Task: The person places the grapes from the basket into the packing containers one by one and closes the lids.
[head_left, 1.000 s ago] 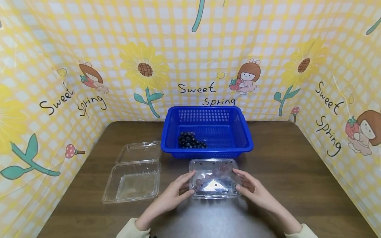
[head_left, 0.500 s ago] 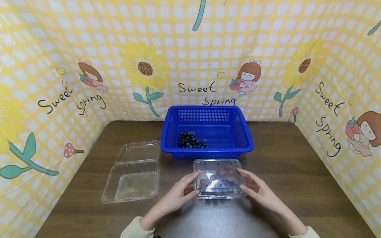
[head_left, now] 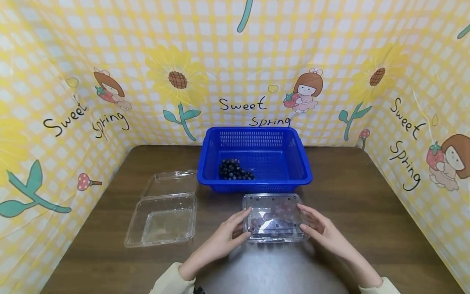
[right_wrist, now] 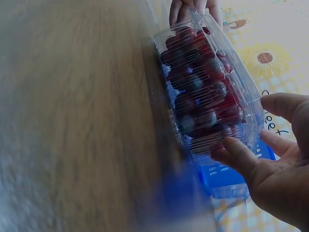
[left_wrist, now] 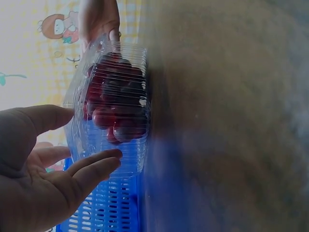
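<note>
A lidded clear plastic fruit box with dark red and purple grapes inside rests on the table. Its lid is down. At the box's left end, my left hand touches the side with fairly straight fingers, the thumb by the lid rim. My right hand touches the right end, with fingers against the side and the thumb near the rim. Behind the box, a blue plastic basket holds a small heap of dark grapes at its front left.
A second clear box lies to the left with its lid folded back, no fruit in it. All these stand on a brown wooden table. Yellow checked cloth hangs at the back and both sides.
Both hands have slid the grape-filled box a short way right along the table. The basket and the second box have stayed in place; the head view has shifted slightly.
</note>
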Demonstrator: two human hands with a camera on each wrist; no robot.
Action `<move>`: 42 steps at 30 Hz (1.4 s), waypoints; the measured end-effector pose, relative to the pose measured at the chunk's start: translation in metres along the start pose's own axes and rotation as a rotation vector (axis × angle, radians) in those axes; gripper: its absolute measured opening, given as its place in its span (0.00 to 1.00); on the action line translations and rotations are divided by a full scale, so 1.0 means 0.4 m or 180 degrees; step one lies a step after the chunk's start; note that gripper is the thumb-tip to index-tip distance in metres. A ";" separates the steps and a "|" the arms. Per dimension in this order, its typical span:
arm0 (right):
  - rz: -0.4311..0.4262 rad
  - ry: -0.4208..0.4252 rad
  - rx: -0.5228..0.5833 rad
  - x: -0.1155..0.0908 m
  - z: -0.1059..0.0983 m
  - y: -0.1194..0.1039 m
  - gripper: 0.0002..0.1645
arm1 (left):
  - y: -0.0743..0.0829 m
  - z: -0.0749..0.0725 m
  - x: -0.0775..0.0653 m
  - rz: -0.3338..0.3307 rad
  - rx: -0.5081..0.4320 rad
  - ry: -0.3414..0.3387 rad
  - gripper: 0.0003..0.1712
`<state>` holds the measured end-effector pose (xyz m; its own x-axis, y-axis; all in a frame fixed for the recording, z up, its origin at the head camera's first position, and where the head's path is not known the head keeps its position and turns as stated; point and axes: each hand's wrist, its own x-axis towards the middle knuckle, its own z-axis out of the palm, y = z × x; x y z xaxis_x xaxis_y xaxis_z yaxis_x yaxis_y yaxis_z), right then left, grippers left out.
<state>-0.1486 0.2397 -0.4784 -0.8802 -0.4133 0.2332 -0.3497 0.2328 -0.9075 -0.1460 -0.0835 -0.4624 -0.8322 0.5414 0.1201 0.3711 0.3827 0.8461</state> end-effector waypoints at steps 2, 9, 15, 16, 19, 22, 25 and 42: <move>0.0026 0.0009 -0.0023 0.000 -0.003 -0.001 0.32 | 0.001 0.002 0.003 -0.0001 0.0037 -0.0008 0.37; 0.0086 0.0042 -0.0075 -0.007 -0.015 -0.002 0.32 | 0.010 0.012 0.011 -0.0012 0.0091 -0.0070 0.39; 0.0086 0.0047 -0.0120 -0.013 -0.027 -0.002 0.32 | 0.019 0.020 0.016 0.0008 0.0054 -0.0115 0.39; 0.0084 0.0043 -0.0127 -0.014 -0.029 -0.002 0.31 | 0.021 0.020 0.016 -0.0008 0.0050 -0.0123 0.39; 0.0096 0.0030 -0.0155 -0.017 -0.034 0.001 0.31 | 0.024 0.022 0.018 -0.0044 0.0086 -0.0148 0.39; 0.0135 0.0073 -0.0156 -0.021 -0.040 0.002 0.31 | 0.025 0.027 0.022 -0.0041 0.0097 -0.0177 0.39; 0.0210 0.0156 -0.0166 -0.025 -0.044 0.002 0.31 | 0.026 0.033 0.025 -0.0013 0.0095 -0.0195 0.40; 0.0397 0.0327 -0.0423 -0.041 -0.074 0.001 0.30 | 0.048 0.062 0.052 -0.0077 0.0157 -0.0327 0.42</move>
<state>-0.1437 0.2724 -0.4722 -0.9451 -0.2836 0.1625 -0.2692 0.3934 -0.8791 -0.1458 -0.0464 -0.4566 -0.7954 0.6045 0.0438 0.3733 0.4316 0.8212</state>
